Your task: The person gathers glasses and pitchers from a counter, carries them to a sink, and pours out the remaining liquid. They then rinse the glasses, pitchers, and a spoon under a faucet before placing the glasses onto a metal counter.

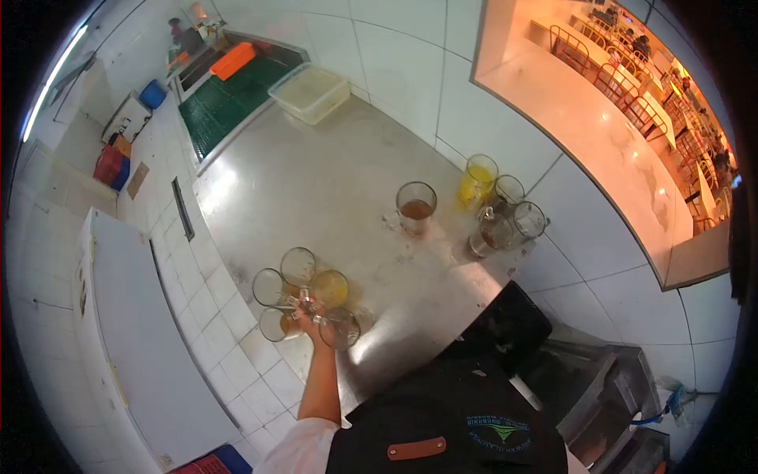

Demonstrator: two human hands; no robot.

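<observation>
My left hand (307, 314) is closed around the bunched handles of several glass mugs (298, 268) at the table's left front edge. The mugs fan out around my fist; one (329, 290) has yellowish liquid in it, and another (339, 329) sits nearest my wrist. Farther right on the steel table (316, 189) stands a single glass mug (416, 209) with brown liquid. Close to the wall is a cluster of mugs: one with yellow liquid (477, 183) and one with dark liquid (489, 237). My right hand is out of the frame.
A clear plastic tub (309, 95) stands at the table's far end, beside a green mat (229, 103) and an orange tray (233, 61). A serving opening with a ledge (584, 118) is on the right. Below it sits a metal sink (584, 387). A white cabinet (150, 340) stands left.
</observation>
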